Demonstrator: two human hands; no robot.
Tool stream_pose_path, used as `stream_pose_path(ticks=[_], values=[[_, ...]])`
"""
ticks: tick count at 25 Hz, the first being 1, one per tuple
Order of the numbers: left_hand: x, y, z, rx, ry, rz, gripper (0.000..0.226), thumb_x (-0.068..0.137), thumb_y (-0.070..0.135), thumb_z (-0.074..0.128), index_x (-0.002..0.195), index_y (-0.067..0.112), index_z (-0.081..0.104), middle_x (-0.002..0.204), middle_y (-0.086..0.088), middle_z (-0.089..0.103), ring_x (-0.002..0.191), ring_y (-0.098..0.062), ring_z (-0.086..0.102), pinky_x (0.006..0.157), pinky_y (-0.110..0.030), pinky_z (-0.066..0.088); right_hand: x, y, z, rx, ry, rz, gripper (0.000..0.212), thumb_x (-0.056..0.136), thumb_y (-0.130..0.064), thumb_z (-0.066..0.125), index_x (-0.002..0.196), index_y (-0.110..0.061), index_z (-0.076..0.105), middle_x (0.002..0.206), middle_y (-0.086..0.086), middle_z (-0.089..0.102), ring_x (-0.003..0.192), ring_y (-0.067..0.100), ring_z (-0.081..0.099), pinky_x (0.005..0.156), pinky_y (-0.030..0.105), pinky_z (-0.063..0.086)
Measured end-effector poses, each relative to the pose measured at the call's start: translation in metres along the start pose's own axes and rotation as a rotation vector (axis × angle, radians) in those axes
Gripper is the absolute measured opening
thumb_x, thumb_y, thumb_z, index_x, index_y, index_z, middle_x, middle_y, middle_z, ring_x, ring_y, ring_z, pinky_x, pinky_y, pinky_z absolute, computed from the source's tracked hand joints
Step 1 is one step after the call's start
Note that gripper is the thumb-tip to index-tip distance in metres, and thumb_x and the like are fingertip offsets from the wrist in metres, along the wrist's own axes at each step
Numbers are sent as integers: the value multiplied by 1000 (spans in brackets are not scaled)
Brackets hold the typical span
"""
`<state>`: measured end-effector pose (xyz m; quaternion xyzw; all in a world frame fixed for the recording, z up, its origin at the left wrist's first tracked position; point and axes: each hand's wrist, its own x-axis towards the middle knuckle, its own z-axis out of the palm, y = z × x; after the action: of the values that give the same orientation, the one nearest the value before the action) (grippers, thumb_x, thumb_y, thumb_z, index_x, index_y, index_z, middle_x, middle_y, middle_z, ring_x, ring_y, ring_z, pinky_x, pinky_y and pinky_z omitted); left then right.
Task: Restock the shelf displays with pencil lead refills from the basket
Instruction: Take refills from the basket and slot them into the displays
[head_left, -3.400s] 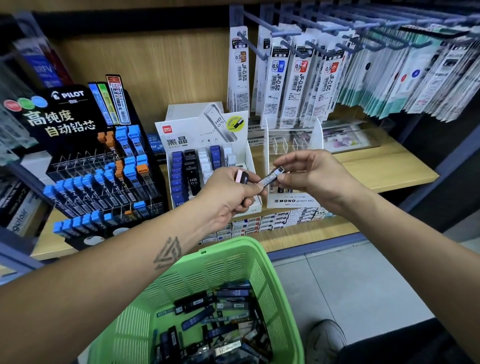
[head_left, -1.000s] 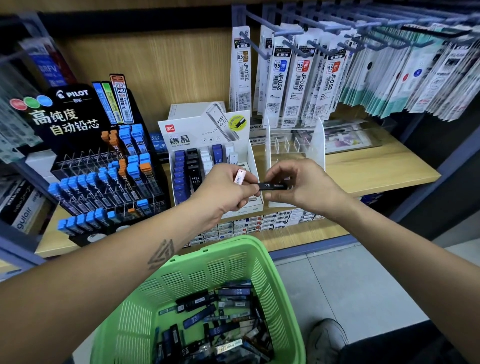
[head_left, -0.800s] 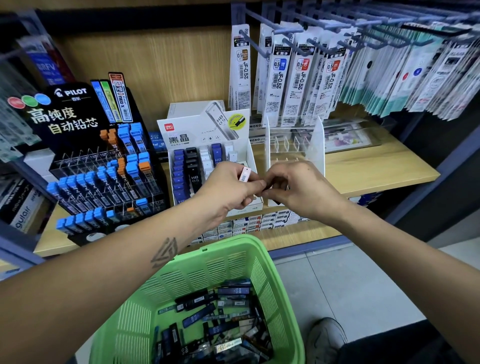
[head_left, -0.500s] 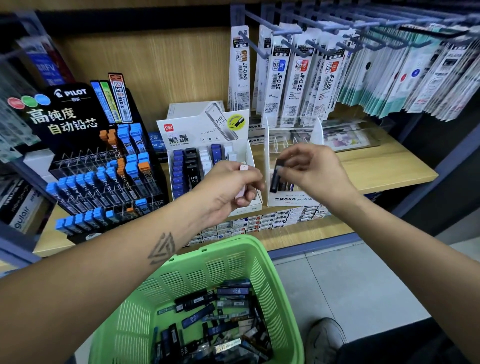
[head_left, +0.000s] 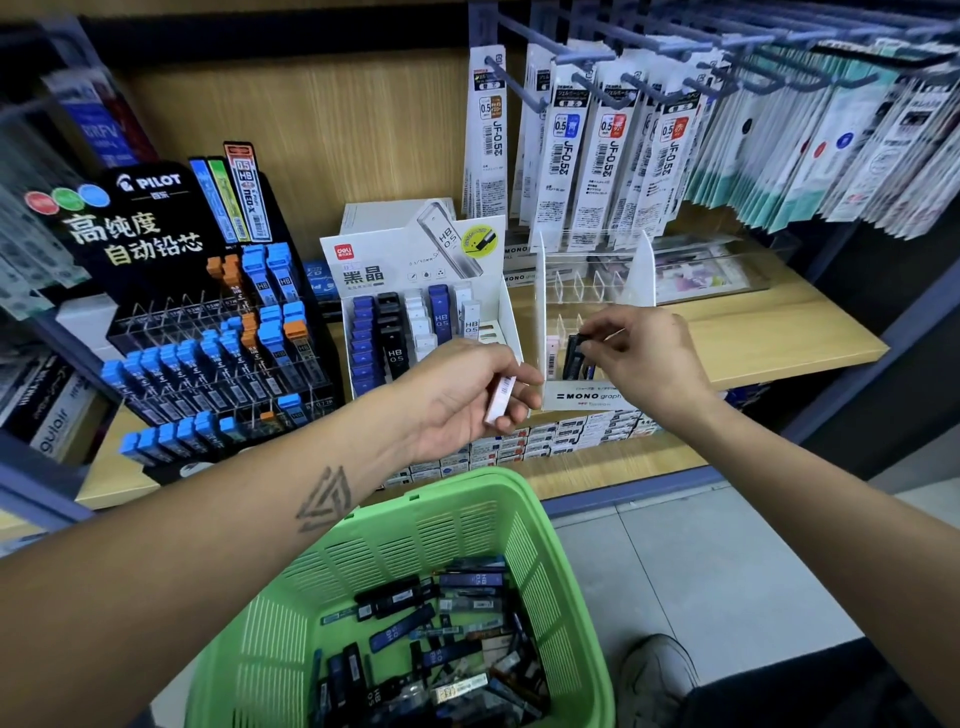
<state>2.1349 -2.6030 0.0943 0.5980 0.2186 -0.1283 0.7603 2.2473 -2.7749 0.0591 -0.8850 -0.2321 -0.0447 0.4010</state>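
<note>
Centrally, two hands worked at one clear MONO display rack (head_left: 592, 332). Right hand (head_left: 647, 364) pinched one black lead refill case (head_left: 572, 356) upright in a front slot, beside one pink case (head_left: 551, 356). Left hand (head_left: 462, 400) gripped one white refill case (head_left: 500, 399) above one green basket (head_left: 540, 525) of loose refills.

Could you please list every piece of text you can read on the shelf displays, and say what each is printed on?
"PILOT": black display stand
"高纯度 自动铅芯": same stand
"黑晶", "HB 0.5": white deli display box
"MONO": clear acrylic display
"JF-0.5", "0.5": hanging refill packs
"HB 0.5": refills in green basket
Barcodes and fine print: too small.
</note>
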Motion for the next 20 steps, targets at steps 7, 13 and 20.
stream_pose_path(ticks=[7, 13, 20], values=[[-2, -1, -1, 1, -43, -18, 31, 97, 3, 51, 125, -10, 56, 79, -17, 63, 58, -20, 55, 51, -26, 46, -3, 6, 7, -177, -4, -120, 17, 88, -6, 72, 103, -11, 76, 97, 5, 74, 84, 22, 68, 84, 34, 56], [1, -4, -4, -58, -117, -75, 32, 95, -4, 37, 122, -5, 55, 83, -19, 64, 63, -20, 59, 55, -26, 50, -3, -1, 3, -269, 119, -209, 10, 89, -5, 68, 95, -10, 73, 92, 5, 72, 79, 24, 67, 76, 39, 57], [1, -7, -1, -72, -105, 31, 27, 94, -19, 37, 113, -16, 56, 91, -30, 60, 68, -29, 69, 66, -32, 61, -11, -30, 6, 535, -385, 138, 16, 84, -4, 76, 100, -4, 74, 83, 11, 71, 77, 18, 64, 77, 37, 54]])
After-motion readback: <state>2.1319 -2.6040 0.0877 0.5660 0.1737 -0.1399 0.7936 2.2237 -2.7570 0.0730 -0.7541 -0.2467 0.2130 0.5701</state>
